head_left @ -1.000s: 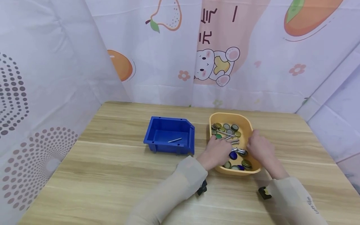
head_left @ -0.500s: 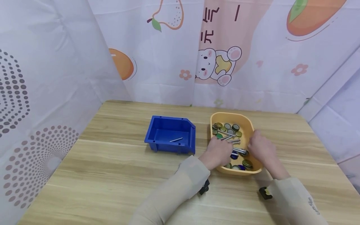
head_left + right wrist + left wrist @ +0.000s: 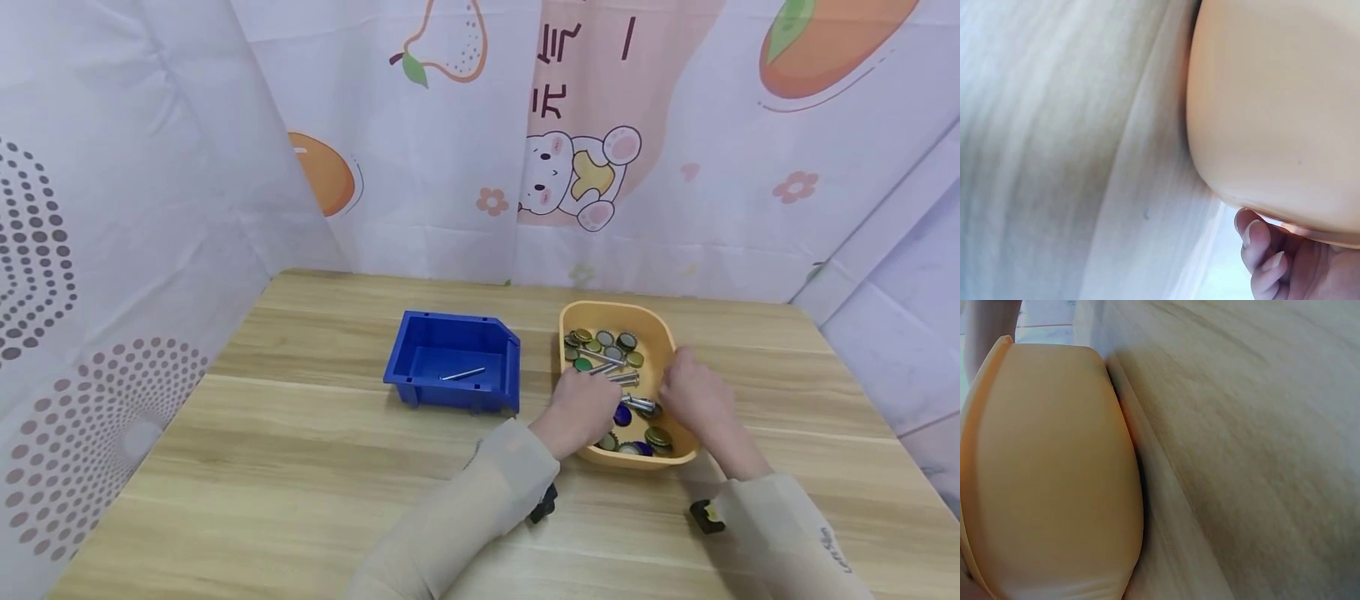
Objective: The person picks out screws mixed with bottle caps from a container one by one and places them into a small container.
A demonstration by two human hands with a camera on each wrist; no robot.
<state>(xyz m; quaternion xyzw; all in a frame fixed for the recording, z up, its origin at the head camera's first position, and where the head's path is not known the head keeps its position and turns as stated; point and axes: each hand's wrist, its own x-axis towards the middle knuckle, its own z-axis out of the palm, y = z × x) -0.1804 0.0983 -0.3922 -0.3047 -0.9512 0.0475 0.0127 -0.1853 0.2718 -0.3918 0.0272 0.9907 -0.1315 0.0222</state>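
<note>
Mid-frame, a metal bolt [image 3: 462, 374] lies in the blue bin [image 3: 442, 396]; right of it my left hand [image 3: 585, 408] crosses the left rim of the yellow tray [image 3: 611, 313], fingertips hidden, grip impossible to tell; my right hand [image 3: 699, 398] clasps the right rim.

One bin [image 3: 450, 397], one tub [image 3: 617, 315], over ten caps [image 3: 627, 341], at least five screws [image 3: 462, 374]

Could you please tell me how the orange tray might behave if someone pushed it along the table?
The orange tray would probably hold its shape, since its smooth walls show no sag. It seems unlikely to tip, being wide and low. The loose caps and metal pieces inside might slide about.
</note>
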